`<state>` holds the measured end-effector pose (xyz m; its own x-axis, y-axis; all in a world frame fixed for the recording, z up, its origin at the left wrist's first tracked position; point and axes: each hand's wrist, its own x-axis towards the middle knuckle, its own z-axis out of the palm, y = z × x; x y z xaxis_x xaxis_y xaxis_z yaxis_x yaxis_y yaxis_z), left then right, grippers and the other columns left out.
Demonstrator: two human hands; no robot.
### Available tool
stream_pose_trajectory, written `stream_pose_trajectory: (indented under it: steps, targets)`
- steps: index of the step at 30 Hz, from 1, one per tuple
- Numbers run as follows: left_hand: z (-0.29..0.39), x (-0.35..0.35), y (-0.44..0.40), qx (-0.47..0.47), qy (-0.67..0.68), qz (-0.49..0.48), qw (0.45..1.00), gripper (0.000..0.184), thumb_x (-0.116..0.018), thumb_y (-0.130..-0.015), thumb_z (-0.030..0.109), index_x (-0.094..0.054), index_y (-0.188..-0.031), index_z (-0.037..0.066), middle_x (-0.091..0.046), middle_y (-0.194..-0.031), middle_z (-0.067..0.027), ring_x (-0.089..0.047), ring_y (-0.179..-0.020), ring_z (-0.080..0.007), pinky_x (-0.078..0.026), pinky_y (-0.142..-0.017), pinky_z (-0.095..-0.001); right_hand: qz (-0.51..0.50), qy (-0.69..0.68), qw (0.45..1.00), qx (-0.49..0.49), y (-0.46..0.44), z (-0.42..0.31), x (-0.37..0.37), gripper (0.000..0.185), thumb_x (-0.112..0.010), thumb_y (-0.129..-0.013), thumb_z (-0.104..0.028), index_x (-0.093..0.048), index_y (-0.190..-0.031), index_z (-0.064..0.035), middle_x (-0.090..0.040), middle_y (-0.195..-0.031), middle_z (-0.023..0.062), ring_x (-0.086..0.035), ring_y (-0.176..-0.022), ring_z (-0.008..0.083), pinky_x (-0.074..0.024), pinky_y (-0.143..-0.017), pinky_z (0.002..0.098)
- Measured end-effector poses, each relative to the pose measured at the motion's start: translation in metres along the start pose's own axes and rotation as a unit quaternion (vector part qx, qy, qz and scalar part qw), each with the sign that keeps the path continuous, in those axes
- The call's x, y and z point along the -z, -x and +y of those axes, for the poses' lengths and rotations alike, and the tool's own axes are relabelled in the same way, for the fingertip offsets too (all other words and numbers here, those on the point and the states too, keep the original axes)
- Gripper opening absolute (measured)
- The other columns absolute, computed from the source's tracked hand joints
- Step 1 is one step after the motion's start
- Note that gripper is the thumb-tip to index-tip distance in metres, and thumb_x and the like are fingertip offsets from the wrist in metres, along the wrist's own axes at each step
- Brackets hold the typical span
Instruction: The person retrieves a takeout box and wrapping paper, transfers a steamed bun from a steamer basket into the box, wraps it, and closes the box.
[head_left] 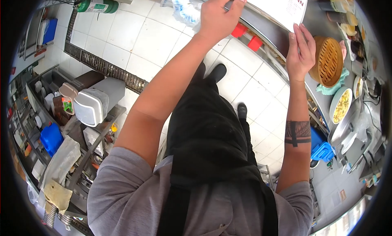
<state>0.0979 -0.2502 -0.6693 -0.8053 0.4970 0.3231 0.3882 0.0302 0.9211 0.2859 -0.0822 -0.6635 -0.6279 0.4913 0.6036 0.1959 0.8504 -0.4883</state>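
Note:
A white box [271,6] with dark red letters ending in "HANN" lies at the top of the view, over the metal counter, partly cut off by the frame. At its left end my left hand [220,16] is closed, thumb along the near edge and the other fingers partly out of sight. My right hand [301,52] holds the lower right corner, fingertips against the edge. Close beside my right hand on the counter sits a round bamboo steamer [328,62] with a slatted top.
Right of me stand a bowl of chopped yellow food [341,106], a teal cloth [334,84] and several bottles [337,6]. A clear plastic bag [184,9] hangs by my left hand. To the left are shelves with a white-lidded tub [90,108] and a floor drain grate [102,66].

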Motion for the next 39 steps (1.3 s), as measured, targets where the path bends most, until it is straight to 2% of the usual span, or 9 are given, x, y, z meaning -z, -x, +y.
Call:
stream_pose_trajectory:
  steps: [3, 5, 6, 8, 9, 12, 14, 18, 39]
  targets:
    - [0.003, 0.003, -0.004, 0.036, 0.104, -0.01, 0.994, 0.046, -0.07, -0.097, 0.011, -0.06, -0.14, -0.003, -0.06, -0.14, -0.0289, -0.067, -0.123, -0.0306, -0.052, -0.099, -0.0335, -0.012, 0.002, 1.0, -0.015, -0.001, 0.0, 0.003, 0.026, -0.077, -0.093, -0.013, -0.08, -0.118, -0.0155, -0.071, -0.123, 0.0069, -0.068, -0.11, 0.0204, -0.0544, -0.095, 0.0317]
    - [-0.008, 0.011, -0.009, -0.133, -0.057, -0.043, 0.989, 0.041, -0.072, -0.094, 0.011, -0.066, -0.133, -0.003, -0.062, -0.14, -0.026, -0.066, -0.125, -0.0326, -0.052, -0.102, -0.0359, -0.021, 0.01, 0.999, -0.028, -0.003, -0.004, 0.005, 0.025, -0.077, -0.093, -0.014, -0.08, -0.117, -0.016, -0.071, -0.121, 0.0064, -0.068, -0.11, 0.0197, -0.0542, -0.096, 0.0316]
    - [-0.012, 0.014, -0.011, -0.132, -0.052, -0.049, 0.989, 0.041, -0.072, -0.094, 0.011, -0.066, -0.133, -0.003, -0.062, -0.14, -0.026, -0.066, -0.125, -0.0326, -0.052, -0.102, -0.0359, -0.031, 0.012, 0.999, -0.038, -0.004, -0.005, 0.008, 0.024, -0.078, -0.092, -0.016, -0.081, -0.116, -0.0166, -0.071, -0.12, 0.0058, -0.067, -0.11, 0.0191, -0.0539, -0.096, 0.0315]
    - [-0.006, 0.019, -0.024, -0.302, -0.172, -0.062, 0.936, 0.037, -0.075, -0.089, 0.011, -0.07, -0.123, -0.003, -0.062, -0.14, -0.0247, -0.063, -0.128, -0.0373, -0.049, -0.107, -0.0422, -0.052, 0.029, 0.998, -0.031, -0.006, -0.007, 0.011, 0.03, -0.074, -0.094, -0.016, -0.077, -0.124, -0.0152, -0.069, -0.129, 0.0086, -0.067, -0.117, 0.023, -0.0535, -0.098, 0.0332]
    - [-0.003, 0.018, -0.024, -0.309, -0.182, -0.078, 0.93, 0.04, -0.081, -0.083, 0.015, -0.071, -0.118, -0.003, -0.062, -0.14, -0.0233, -0.058, -0.131, -0.0411, -0.046, -0.111, -0.0491, -0.034, 0.017, 0.999, -0.009, -0.009, -0.011, 0.008, 0.029, -0.077, -0.092, -0.013, -0.078, -0.121, -0.0142, -0.07, -0.123, 0.0091, -0.068, -0.11, 0.0219, -0.053, -0.096, 0.0329]
    - [0.001, 0.008, -0.02, -0.315, -0.203, -0.085, 0.923, 0.054, -0.087, -0.077, 0.019, -0.066, -0.122, -0.002, -0.061, -0.14, -0.0221, -0.056, -0.132, -0.0417, -0.044, -0.111, -0.0503, -0.055, -0.024, 0.997, -0.054, -0.002, -0.021, 0.004, 0.03, -0.077, -0.092, -0.01, -0.077, -0.122, -0.0097, -0.07, -0.127, 0.0125, -0.069, -0.111, 0.0232, -0.0521, -0.098, 0.0333]
    - [0.0, -0.002, -0.014, -0.29, -0.175, -0.073, 0.938, 0.059, -0.089, -0.075, 0.02, -0.064, -0.124, -0.001, -0.059, -0.14, -0.0219, -0.053, -0.133, -0.0422, -0.043, -0.112, -0.0506, -0.001, 0.001, 1.0, -0.024, -0.008, -0.03, -0.001, 0.036, -0.082, -0.079, -0.001, -0.073, -0.114, -0.0012, -0.061, -0.117, 0.0167, -0.062, -0.106, 0.0295, -0.0529, -0.09, 0.0349]
    - [-0.003, -0.017, -0.008, -0.242, -0.144, -0.032, 0.959, 0.068, -0.092, -0.069, 0.019, -0.058, -0.125, 0.002, -0.055, -0.14, -0.0217, -0.047, -0.137, -0.0442, -0.039, -0.114, -0.0508, 0.045, -0.053, 0.992, -0.109, -0.006, -0.045, -0.018, 0.042, -0.086, -0.075, -0.004, -0.07, -0.114, -0.0026, -0.055, -0.12, 0.016, -0.055, -0.11, 0.0285, -0.0488, -0.093, 0.0357]
    - [-0.018, -0.033, -0.007, -0.224, -0.087, 0.016, 0.971, 0.071, -0.094, -0.064, 0.011, -0.057, -0.124, 0.004, -0.047, -0.146, -0.0205, -0.041, -0.142, -0.0443, -0.037, -0.116, -0.0511, -0.019, 0.069, 0.994, -0.086, -0.026, -0.055, -0.018, 0.037, -0.088, -0.078, -0.015, -0.078, -0.113, -0.0107, -0.058, -0.125, 0.0176, -0.053, -0.118, 0.0347, -0.0441, -0.101, 0.043]
